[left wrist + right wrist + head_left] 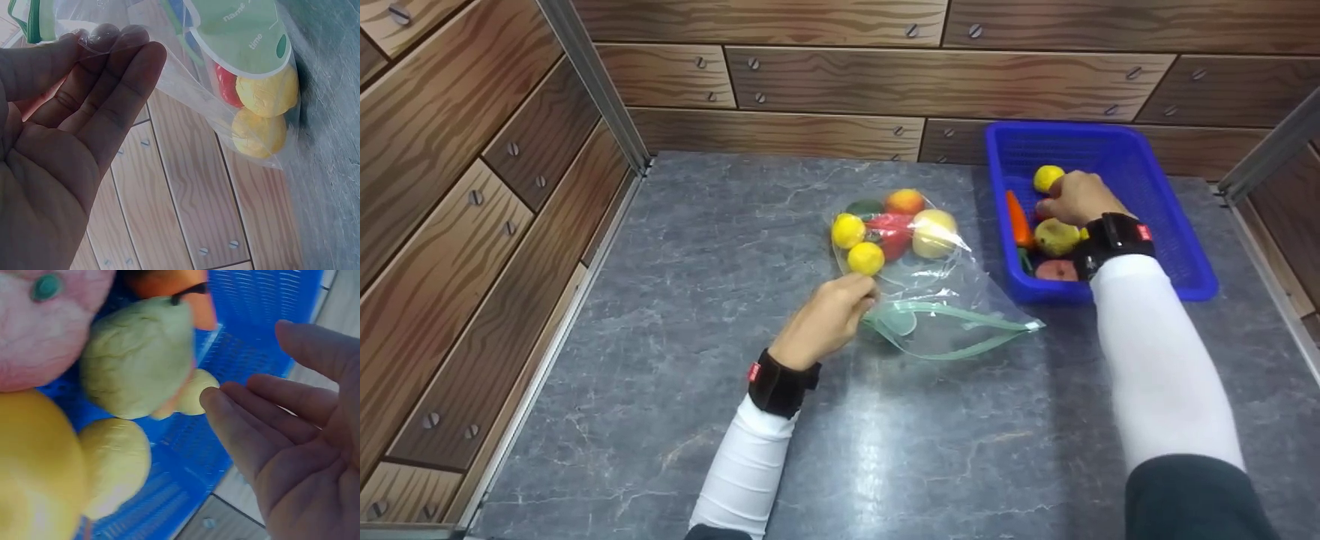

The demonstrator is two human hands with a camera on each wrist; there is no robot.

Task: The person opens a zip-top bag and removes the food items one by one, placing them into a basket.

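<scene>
My left hand (829, 315) pinches the edge of a clear zip bag (952, 289) near its green-striped mouth, which gapes. Inside the bag lie two yellow balls (865, 258), a red item (891, 234), a pale round fruit (934, 232), an orange-red fruit (904, 201) and something dark green (865, 208). My right hand (1080, 199) reaches into a blue basket (997, 187), fingers extended, thumb apart, gripping nothing in the right wrist view. Around it are a yellow ball (1048, 178), a carrot (1018, 219), a greenish pear-like fruit (138, 357) and a pink piece (1056, 270).
The basket stands at the back right of a grey marbled tabletop (660, 315). Wood-patterned panels (825, 75) wall the back and sides, with a metal post (600, 82) at the back left corner. A large yellow-orange fruit (34, 467) shows close in the right wrist view.
</scene>
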